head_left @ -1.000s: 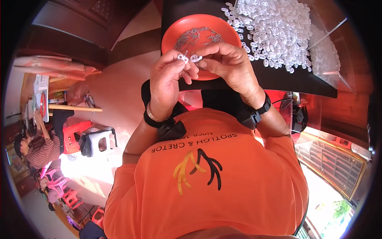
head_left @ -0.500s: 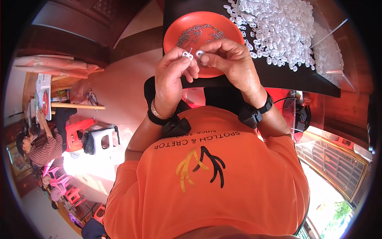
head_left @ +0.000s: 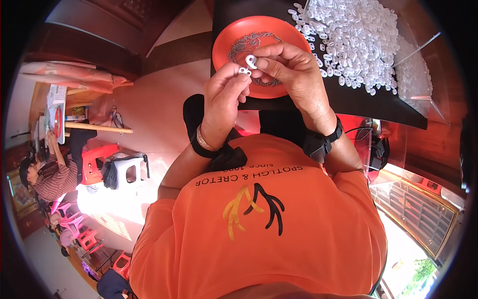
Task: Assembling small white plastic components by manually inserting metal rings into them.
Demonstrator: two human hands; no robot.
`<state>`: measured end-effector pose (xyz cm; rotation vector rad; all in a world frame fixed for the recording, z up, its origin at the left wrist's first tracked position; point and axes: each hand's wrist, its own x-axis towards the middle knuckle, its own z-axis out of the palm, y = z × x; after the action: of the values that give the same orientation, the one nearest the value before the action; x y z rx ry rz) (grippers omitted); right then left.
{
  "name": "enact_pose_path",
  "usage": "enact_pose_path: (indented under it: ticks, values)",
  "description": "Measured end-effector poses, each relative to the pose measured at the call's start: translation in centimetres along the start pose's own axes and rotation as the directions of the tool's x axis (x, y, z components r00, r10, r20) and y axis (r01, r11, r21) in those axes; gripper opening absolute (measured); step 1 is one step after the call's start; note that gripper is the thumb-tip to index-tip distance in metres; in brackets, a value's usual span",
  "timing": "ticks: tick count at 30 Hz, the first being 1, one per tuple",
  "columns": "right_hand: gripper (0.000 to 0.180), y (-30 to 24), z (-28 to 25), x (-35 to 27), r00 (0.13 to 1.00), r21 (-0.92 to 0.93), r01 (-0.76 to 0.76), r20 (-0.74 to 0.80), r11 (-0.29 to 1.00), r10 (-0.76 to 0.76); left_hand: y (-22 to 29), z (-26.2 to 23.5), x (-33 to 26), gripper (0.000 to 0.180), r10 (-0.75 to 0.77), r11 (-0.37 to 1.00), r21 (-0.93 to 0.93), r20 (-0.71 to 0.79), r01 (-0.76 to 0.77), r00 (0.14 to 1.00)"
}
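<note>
My left hand (head_left: pixel 222 94) pinches a small white plastic piece with two holes (head_left: pixel 244 71) between thumb and fingertips. Held in the fingertips of my right hand (head_left: pixel 298 77) is a curved white plastic piece (head_left: pixel 251 62), shaped like a hook or open ring. The two pieces meet or nearly meet; whether they touch, I cannot tell. Both hands are over the near part of a round red plate (head_left: pixel 221 45). Many thin metal screws (head_left: pixel 249 41) lie in that plate, partly hidden by my fingers.
Right of the plate, a big heap of small white plastic pieces (head_left: pixel 353 45) spreads over the dark table (head_left: pixel 408 115). Clear plastic bagging or sheeting (head_left: pixel 416 74) is beside the heap. Far left, another person (head_left: pixel 55 174) sits by a table, near red and white stools (head_left: pixel 97 162).
My hands have come closer, bringing the two white pieces together. The screw that stood up by the left piece is no longer visible. The view has shifted slightly.
</note>
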<state>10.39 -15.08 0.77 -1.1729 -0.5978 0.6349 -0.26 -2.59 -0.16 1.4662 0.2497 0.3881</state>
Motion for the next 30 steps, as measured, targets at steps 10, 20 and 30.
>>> enact_pose_path:
  ticks: [10,20,30]
  values:
    - [0.014,0.0,0.3,0.1,0.999,-0.09,0.031,-0.033,0.995,-0.034,-0.1,-0.4,-0.1,0.017,-0.03,1.0,-0.008,0.006,0.03,1.0]
    - [0.014,0.6,0.1,0.0,0.997,-0.135,0.075,0.036,0.988,-0.07,0.0,-0.5,-0.1,0.019,-0.082,0.997,-0.006,0.016,0.082,0.997]
    - [0.018,0.2,1.2,-0.9,0.98,-0.259,0.194,0.087,0.946,-0.177,0.0,-0.5,-0.3,0.021,-0.119,0.987,-0.098,0.046,0.123,0.992]
